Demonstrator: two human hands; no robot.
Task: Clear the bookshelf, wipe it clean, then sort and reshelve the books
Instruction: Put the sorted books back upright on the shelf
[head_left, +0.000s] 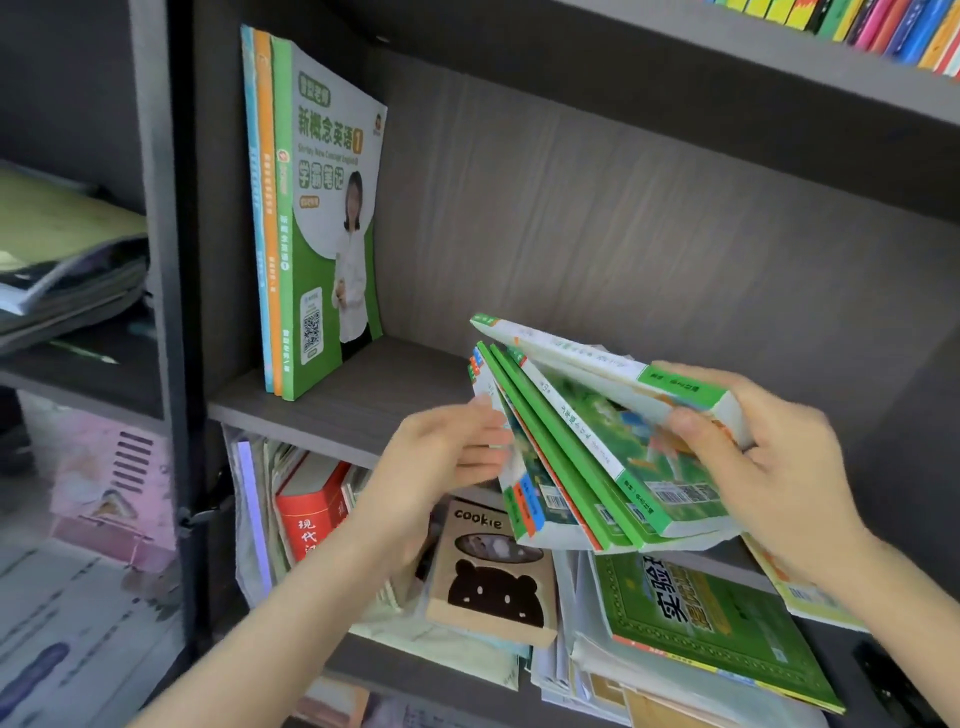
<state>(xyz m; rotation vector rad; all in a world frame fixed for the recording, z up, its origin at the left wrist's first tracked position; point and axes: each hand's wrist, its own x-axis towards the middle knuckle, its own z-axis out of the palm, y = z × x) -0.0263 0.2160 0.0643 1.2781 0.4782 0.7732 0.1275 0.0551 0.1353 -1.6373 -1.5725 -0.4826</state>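
Observation:
My right hand (769, 457) grips a fanned stack of green-spined books (597, 447) in front of the dark grey shelf board (332, 405). My left hand (447, 452) pinches the leftmost book of that fan at its edge. Three tall books stand upright at the left end of the shelf, the front one a green and white workbook (327, 218). The remainder of this shelf compartment is bare down to its back panel.
The shelf below holds a red dictionary (311, 509), a brown "cookie" box (493, 566), a green workbook (711, 623) lying flat and loose papers. Colourful book spines (883, 26) line the shelf above. A side compartment at left holds folders (67, 270).

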